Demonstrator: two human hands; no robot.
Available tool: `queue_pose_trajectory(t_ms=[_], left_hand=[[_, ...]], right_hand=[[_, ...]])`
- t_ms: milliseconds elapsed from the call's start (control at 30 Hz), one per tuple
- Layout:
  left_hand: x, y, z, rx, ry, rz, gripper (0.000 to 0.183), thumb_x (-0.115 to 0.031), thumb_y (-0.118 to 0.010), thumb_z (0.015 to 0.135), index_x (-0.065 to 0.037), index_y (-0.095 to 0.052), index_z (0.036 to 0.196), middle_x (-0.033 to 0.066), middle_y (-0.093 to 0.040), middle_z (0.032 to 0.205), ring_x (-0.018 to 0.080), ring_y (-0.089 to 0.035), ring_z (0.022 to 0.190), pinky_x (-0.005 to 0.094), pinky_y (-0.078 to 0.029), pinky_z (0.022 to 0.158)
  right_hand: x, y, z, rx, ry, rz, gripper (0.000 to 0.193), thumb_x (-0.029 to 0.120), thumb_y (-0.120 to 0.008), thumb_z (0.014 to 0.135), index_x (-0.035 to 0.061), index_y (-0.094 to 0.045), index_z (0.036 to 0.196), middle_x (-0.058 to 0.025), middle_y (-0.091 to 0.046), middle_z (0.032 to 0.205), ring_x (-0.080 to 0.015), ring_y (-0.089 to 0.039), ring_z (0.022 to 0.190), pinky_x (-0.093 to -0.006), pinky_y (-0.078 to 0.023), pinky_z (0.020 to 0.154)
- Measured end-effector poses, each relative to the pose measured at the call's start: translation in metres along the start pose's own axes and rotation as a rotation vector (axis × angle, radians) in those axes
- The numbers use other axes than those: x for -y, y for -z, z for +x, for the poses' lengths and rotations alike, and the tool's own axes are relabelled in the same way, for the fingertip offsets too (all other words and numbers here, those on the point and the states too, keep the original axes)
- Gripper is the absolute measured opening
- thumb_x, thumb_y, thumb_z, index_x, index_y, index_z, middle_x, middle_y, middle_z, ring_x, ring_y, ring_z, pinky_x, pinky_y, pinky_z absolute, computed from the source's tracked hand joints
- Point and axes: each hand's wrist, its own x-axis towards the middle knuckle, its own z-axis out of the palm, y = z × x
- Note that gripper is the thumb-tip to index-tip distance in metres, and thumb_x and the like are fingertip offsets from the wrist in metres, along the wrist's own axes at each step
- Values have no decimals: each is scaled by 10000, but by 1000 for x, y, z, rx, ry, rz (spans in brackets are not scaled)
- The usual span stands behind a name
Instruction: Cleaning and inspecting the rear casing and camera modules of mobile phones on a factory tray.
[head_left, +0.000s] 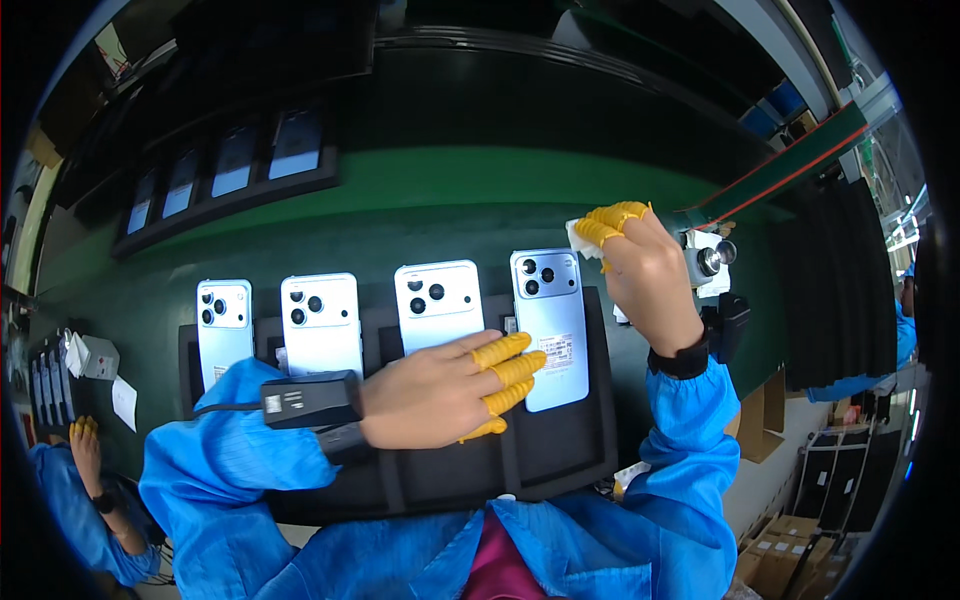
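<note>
The rightmost light-blue smartphone [550, 318] lay camera side up on a black tray [545, 455]. The left hand [440, 392], fingers extended without grasping, overlapped its left edge; the right hand [640, 268] pinched a white wipe [580, 240] near its top.

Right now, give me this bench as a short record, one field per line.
Left hand: left hand spread, fingers over the left edge of the rightmost phone; contact unclear
Right hand: right hand pinching a white cloth beyond that phone's top right corner
Fingers wear: yellow covers, both hands
Near tray: black tray, four pale blue phones in a row, camera sides up
Far tray: dark tray, four more phones
Surface: green table
Nearby: another person's hand, far left
</note>
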Motion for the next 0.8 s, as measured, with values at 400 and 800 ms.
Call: queue_pose_trajectory(t_ms=[400,800], left_hand=[[0,-23,-1,6,1,-31,556,-442,-527,889,-45,-530,1277,115,-455,1397,253,-389,1323,407,-227,1138],[3,-24,7,14,2,-78,521,-409,-552,891,-36,-553,1254,118,-508,1340,281,-429,1293,424,-269,1122]], right_hand=[[26,-23,3,111,138,144,64,-7,-620,675,12,-661,720,-112,-608,733,-278,-618,742,-351,-530,729],[2,20,-16,157,-96,-53,130,-58,-629,615,-1,-679,721,-149,-635,753,-301,-627,775,-368,-532,694]])
